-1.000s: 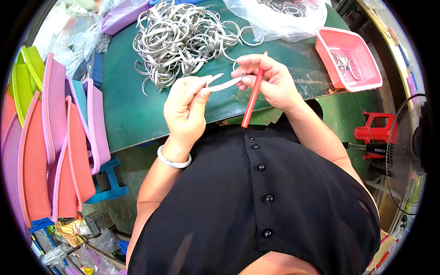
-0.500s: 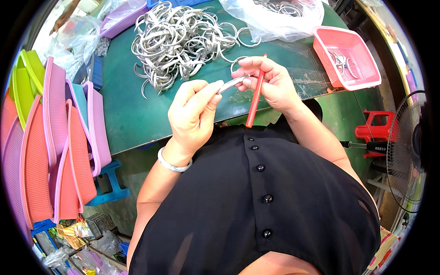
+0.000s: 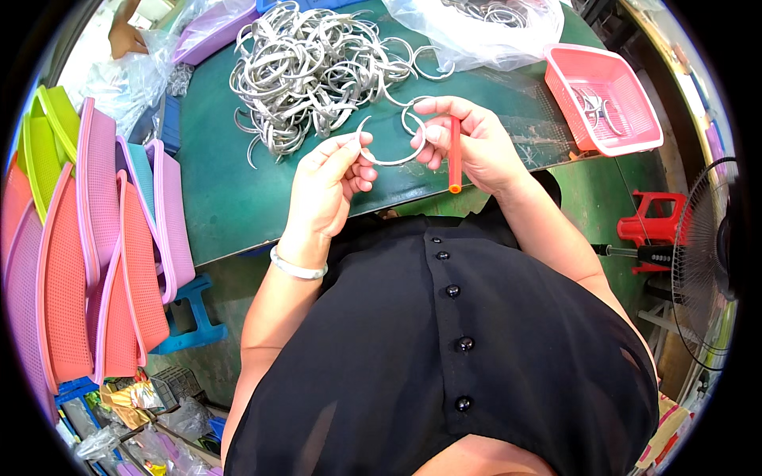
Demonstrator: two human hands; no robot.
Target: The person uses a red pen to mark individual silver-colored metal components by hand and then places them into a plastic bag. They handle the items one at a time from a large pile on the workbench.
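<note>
A silver open-ended bangle (image 3: 394,163) is held up between my two hands, over the near edge of the green table. My left hand (image 3: 324,178) pinches one end of it between thumb and fingers. The other side is gripped by the thumb and fingertips of my right hand (image 3: 476,147). A red pen-like stick (image 3: 455,159) is also tucked in that hand, its orange end pointing toward me. Just beyond my hands lies a large tangled pile of silver bangles (image 3: 305,79). One loose bangle (image 3: 406,119) rests beside my right fingertips, partly hidden.
At the right of the table (image 3: 214,206) stands a pink basket (image 3: 562,99) with a few bangles inside. A clear plastic bag (image 3: 468,49) holding more bangles lies at the back. Colourful baskets (image 3: 63,278) are stacked at left. Another person's hand (image 3: 125,40) shows far left.
The bangle has turned so that its open curve now faces me broadly. My hands have spread slightly apart, and the red stick has tipped. Another person's hand has come lower at the far left.
</note>
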